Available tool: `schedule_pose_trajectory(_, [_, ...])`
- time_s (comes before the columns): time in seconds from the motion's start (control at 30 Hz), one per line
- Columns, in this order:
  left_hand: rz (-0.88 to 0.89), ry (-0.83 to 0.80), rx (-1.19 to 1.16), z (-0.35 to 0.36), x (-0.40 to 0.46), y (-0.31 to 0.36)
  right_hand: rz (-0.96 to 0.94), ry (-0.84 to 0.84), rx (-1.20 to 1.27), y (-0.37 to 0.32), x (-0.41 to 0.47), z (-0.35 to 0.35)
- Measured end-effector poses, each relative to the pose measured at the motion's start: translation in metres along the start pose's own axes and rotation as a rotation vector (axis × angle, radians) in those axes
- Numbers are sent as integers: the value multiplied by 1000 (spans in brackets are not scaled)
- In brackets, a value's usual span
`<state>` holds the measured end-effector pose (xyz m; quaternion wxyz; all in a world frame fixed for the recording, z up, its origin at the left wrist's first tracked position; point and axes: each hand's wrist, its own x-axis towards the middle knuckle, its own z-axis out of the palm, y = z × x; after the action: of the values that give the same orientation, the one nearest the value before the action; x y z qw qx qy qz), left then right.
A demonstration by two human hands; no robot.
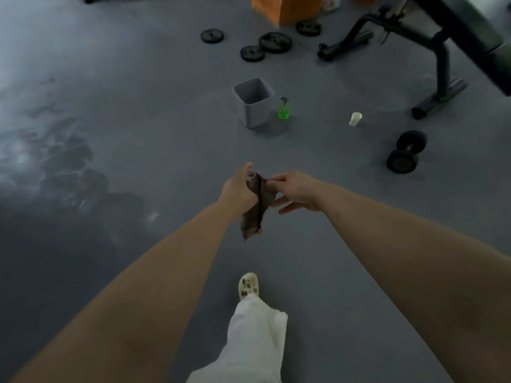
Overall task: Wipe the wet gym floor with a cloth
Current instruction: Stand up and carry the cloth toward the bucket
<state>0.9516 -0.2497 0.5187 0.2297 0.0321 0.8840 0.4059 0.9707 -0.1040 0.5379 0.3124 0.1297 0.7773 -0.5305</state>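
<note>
Both bare arms are reaching forward and down, meeting above the white-trousered leg [249, 335]. The left hand [240, 189] is curling its fingers around the upper part of the cloth [255, 208]. The right hand [293, 190] is pinching the cloth's top edge with thumb and forefinger, its other fingers sticking out loosely below.

My view is dim and grey, colours muted. The brightest patch is a pale sheen on the gym floor [25, 150] at nine to ten o'clock, so light seems to reach it from that side. At eight o'clock the floor sinks into deep shadow. Everything is soft; my left hand [239, 189] and right hand [294, 190] show smeared edges. Wide-angle stretch swells my forearms toward five and seven o'clock and bends the weight bench [442, 48] at one o'clock
</note>
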Motion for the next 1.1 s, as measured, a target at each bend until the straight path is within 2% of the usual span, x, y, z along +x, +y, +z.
schedule_pose_trajectory(0.27, [33,12,128,-67,213,62,44,164,-82,-95,148,-141])
schedule_pose_trajectory(0.5, [-68,101,163,-111,384,83,-8,213,-433,-155,311,-273])
schedule_pose_trajectory(0.63, [-196,141,94,-123,480,93,-5,175,-505,-190,419,-336])
schedule_pose_trajectory(0.87, [-302,201,-7,-140,648,94,-9,66,-546,-252,607,-408])
schedule_pose_trajectory(1.1, [-427,206,-40,-151,801,45,7,21,-574,-281,784,-432])
